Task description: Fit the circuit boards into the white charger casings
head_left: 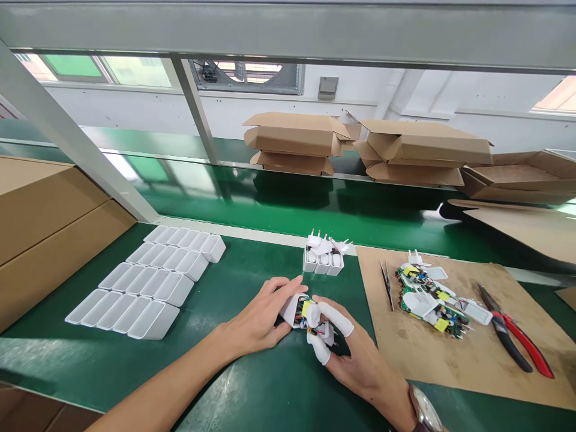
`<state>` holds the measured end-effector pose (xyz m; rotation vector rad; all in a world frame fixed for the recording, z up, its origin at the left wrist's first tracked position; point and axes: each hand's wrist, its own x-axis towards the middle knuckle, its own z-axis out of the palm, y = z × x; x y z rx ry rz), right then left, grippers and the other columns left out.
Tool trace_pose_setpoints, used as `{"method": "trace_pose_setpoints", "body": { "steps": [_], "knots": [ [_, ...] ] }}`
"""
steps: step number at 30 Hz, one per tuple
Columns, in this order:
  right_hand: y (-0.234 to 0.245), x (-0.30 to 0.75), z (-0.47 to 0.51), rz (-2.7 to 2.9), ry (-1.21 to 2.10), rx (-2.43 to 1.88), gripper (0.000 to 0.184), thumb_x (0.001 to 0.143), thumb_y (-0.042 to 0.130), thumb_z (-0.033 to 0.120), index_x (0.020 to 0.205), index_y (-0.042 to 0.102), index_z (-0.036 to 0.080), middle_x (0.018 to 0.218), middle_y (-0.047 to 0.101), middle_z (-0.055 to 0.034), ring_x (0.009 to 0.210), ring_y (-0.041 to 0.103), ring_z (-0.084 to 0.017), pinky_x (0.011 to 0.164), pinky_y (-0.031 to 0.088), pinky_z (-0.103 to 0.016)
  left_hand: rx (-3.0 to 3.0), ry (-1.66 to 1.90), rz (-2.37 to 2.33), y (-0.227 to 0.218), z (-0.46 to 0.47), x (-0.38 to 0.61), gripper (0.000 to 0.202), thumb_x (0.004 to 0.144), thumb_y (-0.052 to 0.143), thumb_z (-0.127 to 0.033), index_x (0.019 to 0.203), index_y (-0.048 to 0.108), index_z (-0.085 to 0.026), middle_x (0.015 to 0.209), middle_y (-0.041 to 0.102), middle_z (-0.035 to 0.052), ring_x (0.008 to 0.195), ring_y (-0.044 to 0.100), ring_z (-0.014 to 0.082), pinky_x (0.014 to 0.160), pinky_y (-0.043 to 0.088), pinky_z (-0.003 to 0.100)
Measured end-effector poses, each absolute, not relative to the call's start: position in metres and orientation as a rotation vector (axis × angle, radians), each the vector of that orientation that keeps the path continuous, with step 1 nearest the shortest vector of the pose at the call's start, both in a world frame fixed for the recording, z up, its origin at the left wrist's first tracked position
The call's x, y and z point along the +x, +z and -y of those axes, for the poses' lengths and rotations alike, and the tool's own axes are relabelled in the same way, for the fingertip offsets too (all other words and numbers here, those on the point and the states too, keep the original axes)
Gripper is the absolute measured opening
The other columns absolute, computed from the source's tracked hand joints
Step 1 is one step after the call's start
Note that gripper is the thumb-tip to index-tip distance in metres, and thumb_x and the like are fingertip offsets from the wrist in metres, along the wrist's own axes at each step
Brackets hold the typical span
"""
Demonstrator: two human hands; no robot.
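My left hand (pixel 265 315) grips a white plastic charger case (pixel 288 313) low over the green bench. In my right hand (pixel 348 345), with white finger cots on the thumb and a finger, is a circuit board (pixel 305 312) with a yellow transformer. The board sits at the case's open end, partly inside it as far as I can see. Fingers hide part of both. Beyond my hands stand several filled white cases (pixel 323 263) with plug pieces on top. On the left, rows of open white cases (pixel 135 288) lie side by side.
Brown cardboard (pixel 441 366) on the right carries tweezers (pixel 386 285), more circuit boards (pixel 432 300) and red-black pliers (pixel 517 336). A green conveyor belt (pixel 270 204) runs behind the bench, with cardboard boxes (pixel 297 135) beyond. A large carton (pixel 54 222) stands at left.
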<state>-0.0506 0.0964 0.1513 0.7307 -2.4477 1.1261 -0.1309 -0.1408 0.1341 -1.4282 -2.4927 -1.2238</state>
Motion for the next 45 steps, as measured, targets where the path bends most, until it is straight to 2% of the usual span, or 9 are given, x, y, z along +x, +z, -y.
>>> {"method": "trace_pose_setpoints", "body": {
  "steps": [17, 25, 30, 35, 37, 39, 42, 45],
  "knots": [
    [0.15, -0.05, -0.097, 2.524, 1.137, 0.69, 0.06, 0.099, 0.055, 0.013, 0.155, 0.037, 0.025, 0.144, 0.062, -0.0146, 0.129, 0.066, -0.024, 0.106, 0.06, -0.039, -1.435, -1.19, 2.502, 0.137, 0.14, -0.132, 0.102, 0.089, 0.059, -0.003, 0.167, 0.002, -0.033, 0.149, 0.059, 0.0108, 0.133, 0.046, 0.0306, 0.109, 0.05, 0.053],
    [0.149, -0.05, -0.095, 2.541, 1.135, 0.702, 0.063, 0.099, 0.055, 0.012, 0.157, 0.035, 0.025, 0.147, 0.06, -0.0146, 0.132, 0.064, -0.025, 0.108, 0.059, -0.042, -1.432, -1.193, 2.516, 0.137, 0.139, -0.131, 0.1, 0.091, 0.06, -0.005, 0.167, 0.001, -0.033, 0.151, 0.058, 0.0099, 0.133, 0.047, 0.0298, 0.109, 0.05, 0.051],
    [0.147, -0.052, -0.093, 2.504, 1.084, 0.73, 0.068, 0.099, 0.058, 0.013, 0.16, 0.031, 0.027, 0.146, 0.062, -0.0142, 0.128, 0.066, -0.026, 0.102, 0.062, -0.044, -1.446, -1.17, 2.513, 0.138, 0.137, -0.129, 0.102, 0.091, 0.06, -0.004, 0.167, 0.0, -0.035, 0.15, 0.059, 0.0086, 0.133, 0.048, 0.0307, 0.109, 0.047, 0.052],
    [0.15, -0.055, -0.098, 2.449, 1.157, 0.732, 0.055, 0.102, 0.062, 0.024, 0.153, 0.045, 0.028, 0.14, 0.065, -0.0135, 0.129, 0.064, -0.027, 0.105, 0.06, -0.046, -1.475, -1.276, 2.569, 0.136, 0.135, -0.125, 0.097, 0.094, 0.063, -0.013, 0.166, 0.002, -0.038, 0.154, 0.056, 0.0091, 0.135, 0.054, 0.031, 0.112, 0.045, 0.054],
    [0.151, -0.058, -0.104, 2.427, 1.244, 0.684, 0.046, 0.105, 0.055, 0.021, 0.15, 0.05, 0.028, 0.141, 0.065, -0.0129, 0.129, 0.065, -0.024, 0.107, 0.06, -0.043, -1.485, -1.397, 2.684, 0.136, 0.136, -0.125, 0.096, 0.096, 0.063, -0.017, 0.166, 0.001, -0.039, 0.16, 0.05, 0.0081, 0.138, 0.055, 0.0294, 0.114, 0.046, 0.053],
    [0.15, -0.062, -0.109, 2.409, 1.28, 0.663, 0.046, 0.104, 0.048, 0.013, 0.148, 0.052, 0.029, 0.14, 0.065, -0.0116, 0.128, 0.065, -0.022, 0.109, 0.059, -0.042, -1.489, -1.487, 2.774, 0.138, 0.137, -0.126, 0.093, 0.098, 0.061, -0.02, 0.166, 0.0, -0.038, 0.166, 0.043, 0.0074, 0.145, 0.051, 0.0288, 0.119, 0.045, 0.052],
    [0.144, -0.068, -0.111, 2.391, 1.292, 0.774, 0.049, 0.101, 0.048, 0.009, 0.144, 0.056, 0.03, 0.143, 0.064, -0.0103, 0.135, 0.061, -0.023, 0.115, 0.054, -0.047, -1.479, -1.498, 2.81, 0.144, 0.138, -0.129, 0.081, 0.1, 0.058, -0.024, 0.167, 0.012, -0.035, 0.169, 0.037, 0.0074, 0.155, 0.039, 0.03, 0.124, 0.04, 0.052],
    [0.139, -0.073, -0.11, 2.389, 1.296, 0.844, 0.045, 0.1, 0.05, 0.009, 0.138, 0.062, 0.03, 0.143, 0.064, -0.0101, 0.134, 0.062, -0.023, 0.113, 0.055, -0.045, -1.514, -1.471, 2.732, 0.149, 0.139, -0.131, 0.064, 0.103, 0.052, -0.024, 0.163, 0.028, -0.032, 0.165, 0.044, 0.0096, 0.149, 0.047, 0.0285, 0.122, 0.044, 0.047]
  ]
}}
